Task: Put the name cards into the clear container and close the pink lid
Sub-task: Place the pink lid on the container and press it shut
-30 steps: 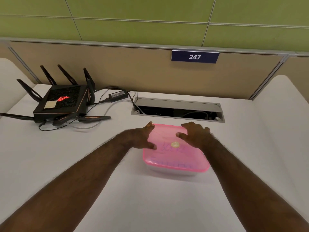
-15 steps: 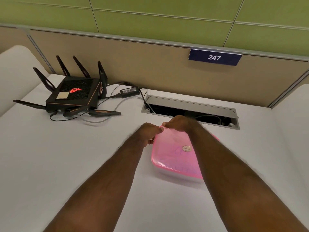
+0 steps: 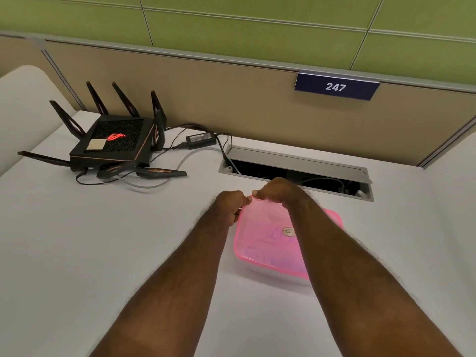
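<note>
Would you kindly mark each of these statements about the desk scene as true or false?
1. Both hands grip the far left corner of the pink lid. True: left hand, right hand.
2. The router sits right of the container. False: it sits far left.
3. The sign reads 247. True.
4. The lid lies on the desk beside the container. False: it covers the clear container.
5. The cable hatch is shut. False: it is open, with cables visible inside.
</note>
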`<state>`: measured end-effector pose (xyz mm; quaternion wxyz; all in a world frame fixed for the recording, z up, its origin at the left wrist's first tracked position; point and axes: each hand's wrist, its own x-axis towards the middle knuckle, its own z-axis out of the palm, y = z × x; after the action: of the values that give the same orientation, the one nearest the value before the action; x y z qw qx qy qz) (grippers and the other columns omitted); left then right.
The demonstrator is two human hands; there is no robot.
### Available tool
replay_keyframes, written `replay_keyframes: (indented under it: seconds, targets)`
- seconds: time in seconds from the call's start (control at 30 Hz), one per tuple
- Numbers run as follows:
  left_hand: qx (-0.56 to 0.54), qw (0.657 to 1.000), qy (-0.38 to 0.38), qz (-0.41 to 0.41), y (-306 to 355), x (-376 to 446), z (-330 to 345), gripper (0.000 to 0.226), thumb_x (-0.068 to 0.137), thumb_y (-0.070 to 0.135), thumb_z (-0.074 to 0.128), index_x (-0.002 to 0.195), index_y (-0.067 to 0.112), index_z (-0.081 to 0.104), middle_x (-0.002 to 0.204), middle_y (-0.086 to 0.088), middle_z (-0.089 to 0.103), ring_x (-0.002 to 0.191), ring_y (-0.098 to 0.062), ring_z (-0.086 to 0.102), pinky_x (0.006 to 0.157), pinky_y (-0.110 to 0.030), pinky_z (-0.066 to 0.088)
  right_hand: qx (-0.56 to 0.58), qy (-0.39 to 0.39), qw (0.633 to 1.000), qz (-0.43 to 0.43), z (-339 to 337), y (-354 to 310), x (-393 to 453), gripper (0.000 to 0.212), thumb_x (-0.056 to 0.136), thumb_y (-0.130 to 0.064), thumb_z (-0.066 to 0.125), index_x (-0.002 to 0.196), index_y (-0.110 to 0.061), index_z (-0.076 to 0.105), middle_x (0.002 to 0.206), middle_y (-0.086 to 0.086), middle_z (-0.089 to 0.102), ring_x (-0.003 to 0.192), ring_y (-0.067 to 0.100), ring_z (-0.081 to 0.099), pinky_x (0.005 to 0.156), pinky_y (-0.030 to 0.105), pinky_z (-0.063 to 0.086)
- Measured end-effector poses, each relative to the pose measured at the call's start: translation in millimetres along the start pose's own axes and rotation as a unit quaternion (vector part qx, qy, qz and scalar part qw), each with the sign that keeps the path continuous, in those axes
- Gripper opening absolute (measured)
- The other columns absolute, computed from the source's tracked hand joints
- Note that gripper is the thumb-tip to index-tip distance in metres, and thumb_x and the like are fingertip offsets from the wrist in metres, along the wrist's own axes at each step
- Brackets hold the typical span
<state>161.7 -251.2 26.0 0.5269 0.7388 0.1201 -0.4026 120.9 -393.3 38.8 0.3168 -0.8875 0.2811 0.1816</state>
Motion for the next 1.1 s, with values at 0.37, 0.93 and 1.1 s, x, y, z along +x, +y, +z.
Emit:
replay_keyframes:
  seconds: [0.37, 0.93, 1.1]
  targets:
    - [0.064, 0.987, 0.021, 0.148, -21, -17, -5, 0.026, 0.090, 0.030, 0.064, 0.104, 0.008, 0.067, 0.106, -0.010, 0.067, 0.097, -0.030, 0.061, 0.082, -0.037, 0.052, 0.043, 0.176, 0.983, -0.031, -4, 28, -46, 0.042, 0.084, -0.063, 0.052, 0.110, -0.034, 0.066, 0.123, -0.004, 0.062, 0.114, 0.022, 0.056, 0.099, 0.047, 0.038]
    - [0.028, 0.993, -0.100, 0.063, -100, -66, -49, 0.023, 0.085, 0.030, 0.072, 0.094, 0.008, 0.068, 0.089, -0.009, 0.070, 0.064, -0.015, 0.071, 0.059, -0.028, 0.058, 0.488, 0.153, 0.848, 0.138, 56, 172, -190, 0.032, 0.084, -0.027, 0.072, 0.102, -0.001, 0.069, 0.089, 0.015, 0.070, 0.081, 0.024, 0.066, 0.073, 0.034, 0.057]
    - [0.042, 0.993, -0.079, 0.078, -99, -69, -47, 0.019, 0.085, 0.030, 0.072, 0.088, 0.012, 0.068, 0.085, -0.004, 0.069, 0.062, -0.013, 0.066, 0.052, -0.024, 0.052, 0.502, 0.180, 0.834, 0.140, 58, 168, -188, 0.020, 0.084, -0.020, 0.072, 0.091, -0.001, 0.070, 0.080, 0.017, 0.065, 0.075, 0.023, 0.061, 0.086, 0.040, 0.055]
